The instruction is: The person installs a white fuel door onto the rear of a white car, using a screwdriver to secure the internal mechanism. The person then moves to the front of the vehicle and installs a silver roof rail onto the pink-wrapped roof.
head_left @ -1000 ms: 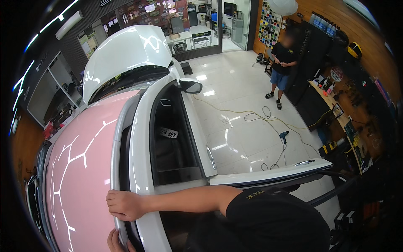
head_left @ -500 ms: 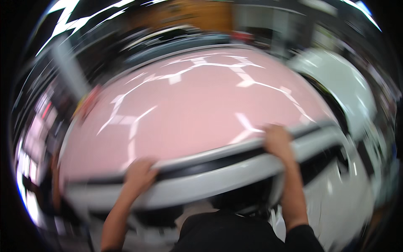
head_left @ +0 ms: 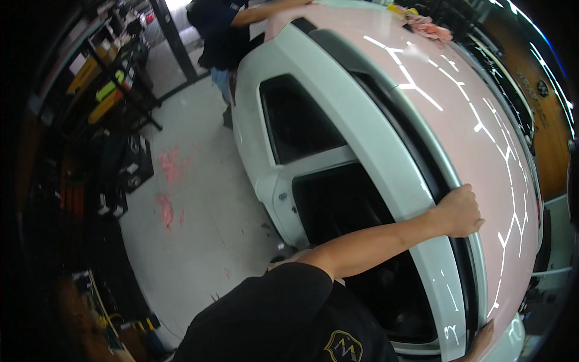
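My left hand (head_left: 462, 212) is closed around the silver roof rail (head_left: 411, 130) of a white car, its fingers curled over the rail toward the pink roof (head_left: 458, 127). Low at the right edge of the car, my right hand (head_left: 482, 339) grips the same rail farther along; only part of it shows. Glossy pink covers the roof and mirrors the ceiling lights. Below the rail are the white side frame and dark side windows (head_left: 344, 199).
A co-worker in dark clothes (head_left: 220, 36) stands by the car's far end, an arm over the roof. A crumpled pink cloth (head_left: 429, 27) lies on the roof's far side. Pink scraps (head_left: 169, 166) litter the grey floor (head_left: 199, 241). Shelving and black boxes (head_left: 136, 160) stand at the left.
My view has swung left and tilted, so the floor and the co-worker now show. Both hands stay on the rail, my right hand now near the lower edge.
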Demonstrator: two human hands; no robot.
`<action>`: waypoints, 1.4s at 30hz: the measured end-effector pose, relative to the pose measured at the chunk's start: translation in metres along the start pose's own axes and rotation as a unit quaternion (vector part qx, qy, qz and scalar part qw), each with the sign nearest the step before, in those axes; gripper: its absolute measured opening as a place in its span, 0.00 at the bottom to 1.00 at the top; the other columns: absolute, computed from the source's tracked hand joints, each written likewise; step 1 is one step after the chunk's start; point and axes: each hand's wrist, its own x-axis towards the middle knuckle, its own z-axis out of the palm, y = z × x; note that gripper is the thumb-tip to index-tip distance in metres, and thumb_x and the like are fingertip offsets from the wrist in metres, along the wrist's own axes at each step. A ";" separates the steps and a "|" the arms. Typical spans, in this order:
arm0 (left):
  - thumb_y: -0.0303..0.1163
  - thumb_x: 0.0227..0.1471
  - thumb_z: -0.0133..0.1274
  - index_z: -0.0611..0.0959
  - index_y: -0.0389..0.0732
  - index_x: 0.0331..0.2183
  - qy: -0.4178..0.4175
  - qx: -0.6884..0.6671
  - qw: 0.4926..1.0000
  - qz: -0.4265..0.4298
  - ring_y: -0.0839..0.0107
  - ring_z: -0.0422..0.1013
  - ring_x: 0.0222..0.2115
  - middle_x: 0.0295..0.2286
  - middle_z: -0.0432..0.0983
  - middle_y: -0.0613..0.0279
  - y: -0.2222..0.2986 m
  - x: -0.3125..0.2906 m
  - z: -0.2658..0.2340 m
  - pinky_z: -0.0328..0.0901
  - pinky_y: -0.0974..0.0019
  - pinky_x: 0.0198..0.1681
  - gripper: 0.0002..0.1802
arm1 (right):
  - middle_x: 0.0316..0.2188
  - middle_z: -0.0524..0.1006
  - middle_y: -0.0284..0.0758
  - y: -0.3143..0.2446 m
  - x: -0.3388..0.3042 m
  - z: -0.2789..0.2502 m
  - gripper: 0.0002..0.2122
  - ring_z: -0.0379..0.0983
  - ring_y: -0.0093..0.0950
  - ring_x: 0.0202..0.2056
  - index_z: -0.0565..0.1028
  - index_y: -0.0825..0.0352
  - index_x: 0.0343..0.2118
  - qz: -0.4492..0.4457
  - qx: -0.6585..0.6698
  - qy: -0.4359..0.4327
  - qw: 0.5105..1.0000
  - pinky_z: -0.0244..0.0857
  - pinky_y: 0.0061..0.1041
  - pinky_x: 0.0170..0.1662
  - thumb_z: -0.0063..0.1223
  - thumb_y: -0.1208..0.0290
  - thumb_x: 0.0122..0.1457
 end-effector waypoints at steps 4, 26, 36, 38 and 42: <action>0.47 0.62 0.44 0.86 0.47 0.18 0.016 0.022 1.000 0.005 0.65 0.73 0.26 0.20 0.81 0.63 -0.016 -0.013 0.004 0.60 0.58 0.43 0.27 | 0.51 0.77 0.48 -0.053 -0.012 -0.005 0.19 0.73 0.44 0.51 0.74 0.68 0.58 -0.050 -0.095 -0.004 0.994 0.62 0.37 0.60 0.43 0.65 0.71; 0.46 0.62 0.44 0.85 0.43 0.18 -0.020 0.041 0.999 -0.021 0.62 0.72 0.28 0.20 0.79 0.61 -0.003 0.002 -0.010 0.61 0.58 0.46 0.27 | 0.47 0.79 0.37 -0.033 -0.027 0.025 0.19 0.78 0.34 0.43 0.72 0.67 0.59 -0.192 -0.436 0.081 0.876 0.72 0.38 0.46 0.41 0.67 0.69; 0.44 0.58 0.43 0.88 0.43 0.19 -0.003 0.054 0.997 -0.058 0.57 0.73 0.31 0.22 0.82 0.57 0.002 0.008 0.016 0.61 0.53 0.48 0.26 | 0.25 0.81 0.47 -0.033 -0.016 0.039 0.13 0.80 0.45 0.30 0.79 0.72 0.27 -0.275 -0.248 0.182 0.911 0.74 0.42 0.36 0.50 0.66 0.60; 0.44 0.58 0.41 0.89 0.45 0.21 -0.053 0.039 0.996 -0.052 0.61 0.72 0.31 0.22 0.83 0.62 0.006 0.007 0.009 0.58 0.56 0.48 0.26 | 0.25 0.81 0.48 -0.029 -0.015 0.040 0.14 0.80 0.45 0.31 0.79 0.71 0.27 -0.269 -0.221 0.165 0.923 0.73 0.42 0.36 0.49 0.66 0.61; 0.44 0.58 0.40 0.89 0.46 0.22 -0.051 0.074 0.993 -0.073 0.64 0.72 0.30 0.22 0.83 0.66 0.004 0.006 0.007 0.57 0.58 0.48 0.26 | 0.26 0.81 0.48 -0.060 -0.016 0.038 0.15 0.80 0.45 0.31 0.80 0.71 0.28 -0.273 -0.194 0.135 0.933 0.73 0.43 0.36 0.47 0.65 0.62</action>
